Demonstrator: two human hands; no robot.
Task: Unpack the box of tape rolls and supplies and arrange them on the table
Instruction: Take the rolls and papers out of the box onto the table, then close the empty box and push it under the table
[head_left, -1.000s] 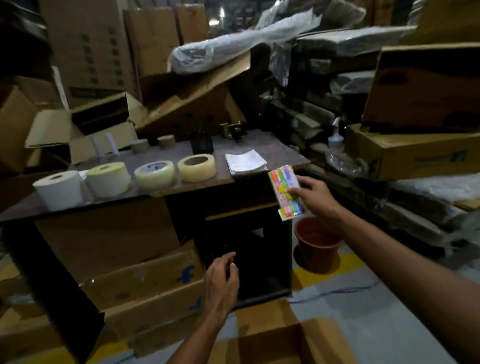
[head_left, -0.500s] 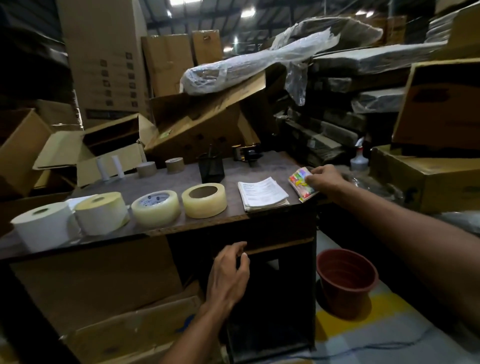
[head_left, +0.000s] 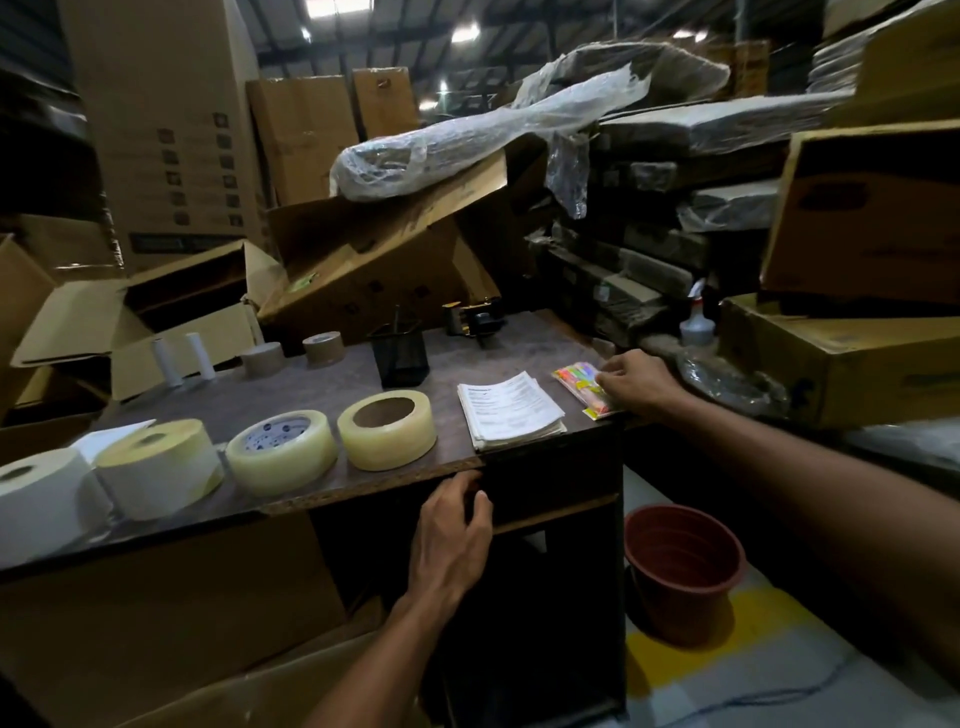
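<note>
A colourful packet lies flat near the right end of the dark wooden table. My right hand rests on it, fingers still pinching its near edge. A stack of white printed sheets lies just left of the packet. Along the front edge stand two clear tape rolls and two white paper rolls. Further back are two brown tape rolls. My left hand hangs below the table's front edge with loosely curled fingers, holding nothing.
A black mesh pen holder and a tape dispenser stand at the back of the table, two small white tubes at the back left. A terracotta pot sits on the floor to the right. Cardboard boxes crowd every side.
My right hand carried the colourful packet up from below the table's right corner and laid it flat on the top beside the white sheets. My left hand rose toward the table edge.
</note>
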